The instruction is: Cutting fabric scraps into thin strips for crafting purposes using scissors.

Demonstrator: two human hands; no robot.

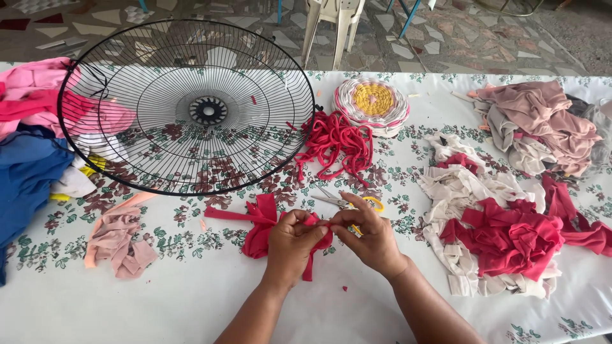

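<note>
My left hand (pixel 291 245) and my right hand (pixel 370 236) meet at the table's front middle, both pinching a red fabric strip (pixel 261 226) that bunches under them and trails off to the left. Scissors (pixel 347 202) with yellow handles lie on the cloth just behind my right hand. A heap of red fabric loops (pixel 335 143) sits farther back. A black wire fan guard (pixel 185 105) lies tilted at the back left.
A round woven mat (pixel 373 105), yellow in the middle, lies at the back. Piles of cream and red scraps (pixel 491 236), pink-brown cloth (pixel 542 121), blue cloth (pixel 25 178) and pink cloth (pixel 32 92) ring the floral tablecloth (pixel 159 293). A white plastic chair (pixel 335 22) stands beyond.
</note>
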